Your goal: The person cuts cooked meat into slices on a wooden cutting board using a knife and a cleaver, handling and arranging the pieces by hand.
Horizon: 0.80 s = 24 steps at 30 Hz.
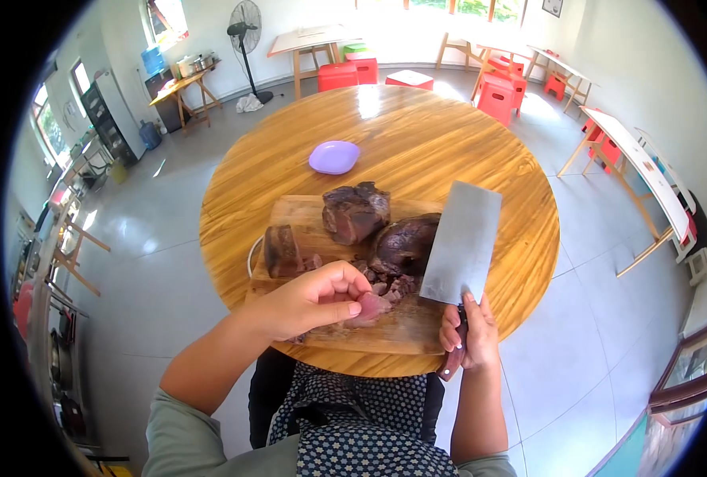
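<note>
My right hand (474, 327) is wrapped round the dark wooden handle of a cleaver (463, 238), its broad blade raised and pointing away from me over the right side of a wooden cutting board (298, 208). Over the near part of the board, my left hand (313, 300) is closed, thumb and fingertips on a pinkish piece of meat (371, 308). Small cut pieces of meat (401, 288) lie just beyond it. Farther back are a dark chunk of meat (356, 215) and another large chunk (401, 245), partly behind the blade. A smaller block of meat (280, 250) stands at the board's left.
The board lies on a round wooden table (417, 119). A purple plate (334, 157) sits beyond it. Around the room are red stools (496, 97), white-topped tables (639, 163), a standing fan (246, 40) and a side table with pots (186, 83).
</note>
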Available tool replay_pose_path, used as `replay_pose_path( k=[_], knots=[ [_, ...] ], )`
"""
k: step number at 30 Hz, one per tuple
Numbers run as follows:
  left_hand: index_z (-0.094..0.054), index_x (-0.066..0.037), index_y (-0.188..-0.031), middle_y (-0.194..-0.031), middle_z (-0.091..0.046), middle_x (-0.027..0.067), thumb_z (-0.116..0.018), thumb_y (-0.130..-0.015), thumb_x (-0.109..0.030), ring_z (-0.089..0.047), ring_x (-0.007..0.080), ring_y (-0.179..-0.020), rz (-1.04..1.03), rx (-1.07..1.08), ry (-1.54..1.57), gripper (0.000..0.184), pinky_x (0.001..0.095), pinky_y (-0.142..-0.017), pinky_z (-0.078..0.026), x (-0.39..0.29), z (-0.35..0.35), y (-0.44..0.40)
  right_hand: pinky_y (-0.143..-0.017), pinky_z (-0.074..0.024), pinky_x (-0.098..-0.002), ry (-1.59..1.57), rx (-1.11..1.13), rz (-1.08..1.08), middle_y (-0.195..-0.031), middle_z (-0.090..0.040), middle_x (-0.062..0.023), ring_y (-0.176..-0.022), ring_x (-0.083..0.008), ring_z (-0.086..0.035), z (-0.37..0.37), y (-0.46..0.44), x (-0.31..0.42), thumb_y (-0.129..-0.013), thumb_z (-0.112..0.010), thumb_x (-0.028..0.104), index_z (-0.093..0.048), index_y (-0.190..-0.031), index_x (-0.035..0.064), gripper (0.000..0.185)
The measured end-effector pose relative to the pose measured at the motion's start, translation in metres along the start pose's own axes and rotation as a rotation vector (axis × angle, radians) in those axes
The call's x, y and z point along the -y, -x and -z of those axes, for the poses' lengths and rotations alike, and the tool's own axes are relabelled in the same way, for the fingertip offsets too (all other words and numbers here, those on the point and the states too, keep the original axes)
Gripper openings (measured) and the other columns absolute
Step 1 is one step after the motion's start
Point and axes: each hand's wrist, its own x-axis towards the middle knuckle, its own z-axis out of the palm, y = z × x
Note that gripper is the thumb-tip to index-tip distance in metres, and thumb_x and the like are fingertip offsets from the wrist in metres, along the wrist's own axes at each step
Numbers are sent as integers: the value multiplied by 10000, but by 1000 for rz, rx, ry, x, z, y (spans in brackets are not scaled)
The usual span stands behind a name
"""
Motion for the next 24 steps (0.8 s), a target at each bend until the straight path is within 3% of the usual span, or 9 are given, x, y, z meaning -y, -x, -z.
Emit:
replay_pose_path(
  k=[6, 12, 14, 15, 16, 18, 20, 22, 24],
  knots=[
    [-520, -28, -1260, -1183, -619, 54, -619, -1017, -58, -588, 121, -1112, -92, -30, 12, 264, 306, -966, -499, 4, -17, -1, -387, -390, -282, 8, -46, 11, -737, -468, -56, -440, -128, -416, -4, -1, -1, -1108, -441, 233, -455, -1240, 181, 143],
    [-563, -40, -1219, -1129, -656, 74, -615, -1012, -52, -646, 150, -1050, -292, -244, -261, 213, 322, -903, -525, -2, -40, 8, -427, -413, -300, 5, -10, -9, -763, -457, -55, -492, -139, -453, 0, -1, 0, -1106, -434, 238, -416, -1283, 158, 195],
    [-610, -48, -1158, -1072, -667, 84, -650, -967, 6, -669, 191, -985, -408, -390, -668, 203, 332, -881, -530, -7, -43, 14, -426, -411, -298, 7, -7, -9, -763, -457, -56, -489, -139, -450, -4, -1, 2, -1107, -431, 238, -416, -1278, 158, 190],
    [-651, -67, -1085, -1061, -702, 96, -711, -900, 12, -694, 235, -940, -703, -416, -893, 210, 345, -832, -529, -2, -40, 8, -425, -408, -297, 9, -16, -12, -764, -457, -56, -486, -138, -448, -5, 0, 2, -1107, -429, 238, -415, -1273, 157, 185],
    [-651, -67, -1085, -1061, -702, 96, -711, -900, 12, -694, 235, -940, -706, -420, -896, 210, 345, -832, -529, -4, -39, 10, -425, -408, -297, 10, -11, -10, -764, -457, -56, -486, -138, -448, -4, -1, 2, -1107, -429, 238, -415, -1273, 157, 185],
    [-662, -104, -1062, -1104, -720, 68, -771, -839, -28, -698, 236, -962, -1102, -380, -1337, 260, 342, -801, -512, -9, -40, 17, -425, -410, -297, 3, -8, -7, -766, -461, -58, -481, -138, -442, -2, -1, 0, -1107, -427, 237, -415, -1277, 158, 188],
    [-659, -120, -1062, -1146, -722, 60, -804, -804, -72, -695, 209, -986, -1168, -370, -1357, 300, 331, -788, -499, -3, -42, 21, -426, -410, -297, 3, -14, -9, -766, -461, -58, -482, -139, -442, -1, -1, -1, -1107, -426, 237, -415, -1281, 159, 190],
    [-649, -120, -1090, -1149, -712, 45, -743, -839, -113, -682, 201, -1030, -1275, -387, -1340, 268, 337, -841, -510, 0, -45, 22, -428, -411, -297, 11, -25, -2, -767, -461, -58, -483, -139, -442, 1, 0, 0, -1108, -426, 237, -415, -1285, 160, 193],
    [-653, -108, -1083, -1137, -712, 55, -733, -855, -104, -683, 219, -1022, -1199, -383, -1284, 242, 348, -847, -512, 2, -47, 19, -434, -414, -298, 11, -10, -1, -764, -460, -57, -488, -141, -446, 0, -1, -1, -1110, -421, 237, -417, -1294, 161, 199]
  ],
)
